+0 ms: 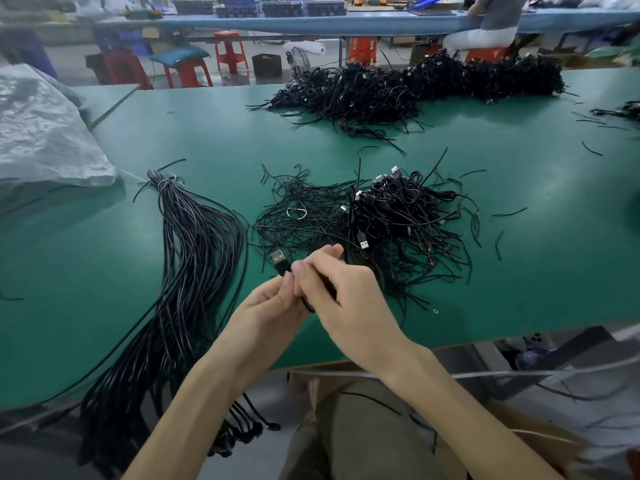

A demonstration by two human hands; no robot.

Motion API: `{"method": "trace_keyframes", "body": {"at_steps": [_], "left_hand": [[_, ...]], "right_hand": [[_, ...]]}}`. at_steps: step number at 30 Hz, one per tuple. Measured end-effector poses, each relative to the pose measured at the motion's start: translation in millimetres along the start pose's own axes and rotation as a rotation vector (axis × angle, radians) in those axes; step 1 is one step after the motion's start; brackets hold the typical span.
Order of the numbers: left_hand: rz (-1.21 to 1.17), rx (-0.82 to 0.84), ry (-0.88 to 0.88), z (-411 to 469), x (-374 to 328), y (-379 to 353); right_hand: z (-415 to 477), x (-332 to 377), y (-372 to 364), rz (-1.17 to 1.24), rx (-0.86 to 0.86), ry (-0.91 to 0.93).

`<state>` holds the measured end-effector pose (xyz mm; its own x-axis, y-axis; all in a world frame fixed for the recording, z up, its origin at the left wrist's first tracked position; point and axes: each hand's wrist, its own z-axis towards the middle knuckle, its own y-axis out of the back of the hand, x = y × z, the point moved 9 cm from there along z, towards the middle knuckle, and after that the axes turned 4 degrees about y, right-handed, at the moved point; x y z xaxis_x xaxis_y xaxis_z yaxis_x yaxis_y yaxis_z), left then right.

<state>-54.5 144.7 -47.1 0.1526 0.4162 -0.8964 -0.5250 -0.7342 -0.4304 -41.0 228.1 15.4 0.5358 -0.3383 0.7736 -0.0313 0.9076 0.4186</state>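
Head view: above the green tabletop [214,133], the left hand [273,303] and right hand [348,289] meet. Their fingers curl together, pinching a thin black USB cable [281,264] whose plug juts left, near a tangled heap of black cables [398,216].

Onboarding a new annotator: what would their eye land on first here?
Front and centre, the left hand and right hand pinch a black USB cable, plug poking out leftward. Behind them a tangled heap of cables sits on the green table; at left a tied bundle drapes over the near edge.
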Motion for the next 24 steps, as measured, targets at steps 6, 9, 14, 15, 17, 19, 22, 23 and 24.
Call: {"method": "trace_keyframes", "body": {"at_steps": [6, 9, 14, 15, 17, 19, 22, 23, 24], "left_hand": [[-0.444, -0.166, -0.073, 3, -13, 14], [-0.610, -0.154, -0.107, -10, -27, 23], [0.265, 0.057, 0.115, -26, -28, 11], [0.527, 0.080, 0.183, -27, -15, 10], [0.842, -0.029, 0.191, -22, 0, 14], [0.834, -0.248, 0.055, -18, -3, 15], [0.311, -0.442, -0.018, -13, -1, 28], [0.083, -0.412, -0.020, -8, 1, 28], [-0.072, -0.389, -0.025, -5, -1, 26]], "right_hand": [[-9, -20, -23, 0.059, 0.126, -0.042], [-11, -47, -20, -0.005, 0.197, -0.111], [15, -67, 13, -0.388, 0.193, -0.141], [21, -64, 19, -0.401, 0.132, -0.125], [28, -51, 23, -0.359, 0.023, -0.089], [28, -39, 17, -0.252, -0.027, -0.086], [20, -33, 0, 0.049, -0.052, -0.145], [16, -34, -7, 0.120, -0.052, -0.163], [12, -35, -14, 0.146, -0.041, -0.171]]}}
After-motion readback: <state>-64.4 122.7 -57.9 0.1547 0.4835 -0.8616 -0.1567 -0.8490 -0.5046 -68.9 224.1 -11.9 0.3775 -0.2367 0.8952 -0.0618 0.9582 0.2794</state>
